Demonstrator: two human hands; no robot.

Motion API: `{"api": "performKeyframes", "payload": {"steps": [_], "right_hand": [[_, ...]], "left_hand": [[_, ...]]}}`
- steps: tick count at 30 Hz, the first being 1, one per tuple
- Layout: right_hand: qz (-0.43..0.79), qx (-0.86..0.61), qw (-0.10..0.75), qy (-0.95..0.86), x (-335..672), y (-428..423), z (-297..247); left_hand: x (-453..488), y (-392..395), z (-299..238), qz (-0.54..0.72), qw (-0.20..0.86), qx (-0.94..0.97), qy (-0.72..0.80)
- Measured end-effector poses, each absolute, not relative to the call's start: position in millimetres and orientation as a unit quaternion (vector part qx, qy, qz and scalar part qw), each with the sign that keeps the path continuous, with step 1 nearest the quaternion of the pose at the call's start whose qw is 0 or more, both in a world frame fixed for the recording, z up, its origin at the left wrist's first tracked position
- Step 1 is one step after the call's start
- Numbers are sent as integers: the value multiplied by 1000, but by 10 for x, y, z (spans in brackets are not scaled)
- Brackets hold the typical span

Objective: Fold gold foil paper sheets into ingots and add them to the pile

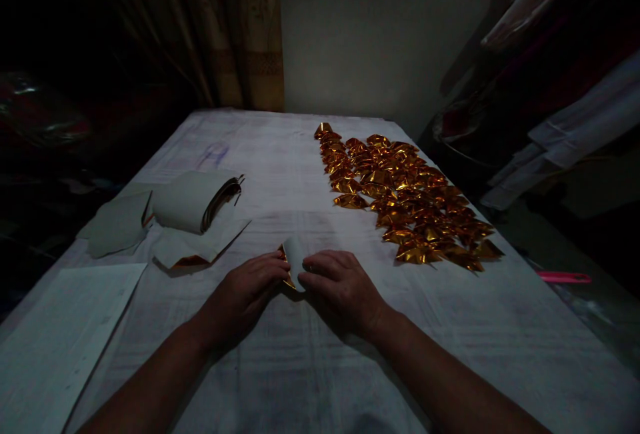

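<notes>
Between my hands, low over the table, is a small sheet of gold foil paper [296,257], its pale back showing and gold along its left edge. My left hand [256,282] pinches the left edge, fingers together. On the other side my right hand [342,285] grips the right edge with bent fingers. To the left lie a curled stack of foil paper [187,201] with pale backs outward and a loose sheet [197,246] in front of it. Many folded gold foil pieces [400,197] lie spread over the right side.
A white cloth covers the table [320,381]. At the left front lies a large white sheet [65,334]; more pale paper [120,221] is beside the stack. Behind are a curtain [245,34] and a wall [375,41]. A pink handle [565,277] shows past the right edge.
</notes>
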State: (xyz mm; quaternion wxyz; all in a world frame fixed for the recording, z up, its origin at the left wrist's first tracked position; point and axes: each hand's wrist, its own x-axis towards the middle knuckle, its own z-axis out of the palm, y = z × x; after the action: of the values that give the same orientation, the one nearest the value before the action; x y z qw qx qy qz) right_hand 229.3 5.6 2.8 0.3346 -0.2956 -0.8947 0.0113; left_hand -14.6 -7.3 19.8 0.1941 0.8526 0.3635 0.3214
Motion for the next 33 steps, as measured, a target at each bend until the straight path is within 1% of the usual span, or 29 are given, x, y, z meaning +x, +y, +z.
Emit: {"api": "performKeyframes", "payload": {"steps": [3,6,9,11,16,25,33], "right_hand": [[20,-278,339,-899,2293,41,33],[47,-272,328,-904,2291,34,43],[101,-277,321,-900,2295,47,45],[144,-283,318,-894,2304,66,42],[201,-301,299,-883,2309,136,39],[223,-373,268,-860,2187,182,54],[224,-407,243,-852,2127,187,94]], "left_hand": [[-155,-68,183,292,183,873,345],[-143,-88,193,276,140,894,325],[-101,-137,236,279,98,898,325],[-68,-170,272,281,91,899,325],[-75,-191,291,269,127,904,308],[-205,-245,212,221,135,913,314],[-179,-287,299,184,178,907,335]]}}
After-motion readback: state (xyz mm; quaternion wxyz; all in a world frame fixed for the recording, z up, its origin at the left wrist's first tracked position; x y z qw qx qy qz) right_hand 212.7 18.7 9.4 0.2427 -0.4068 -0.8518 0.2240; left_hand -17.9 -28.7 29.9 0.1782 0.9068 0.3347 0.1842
